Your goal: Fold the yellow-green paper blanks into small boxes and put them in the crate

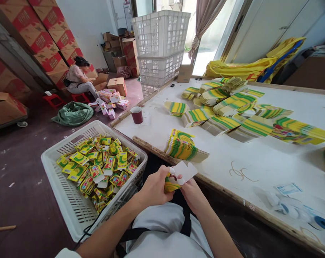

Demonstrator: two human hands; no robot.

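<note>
A small yellow and green paper box (pixel 171 185) with white end flaps is between my two hands, close to the table's front edge. My left hand (pixel 155 186) is closed around its printed body. On the right side, my right hand (pixel 191 191) pinches the box by its white flap, thumb on top. White coverings wrap some of my fingertips. Just beyond my hands, a stack of flat yellow and green cartons (pixel 182 145) leans on the table. To the left, a white plastic basket (pixel 56 195) holds many small folded boxes (pixel 98 168).
Bundles of flat cartons (pixel 226 104) cover the table's far part. A maroon mug (pixel 137 115), rubber bands (pixel 241 173) and a tape roll (pixel 322 223) lie on the table (pixel 157 132). White crates (pixel 161 46) stand behind; a co-worker (pixel 81 77) sits at far left.
</note>
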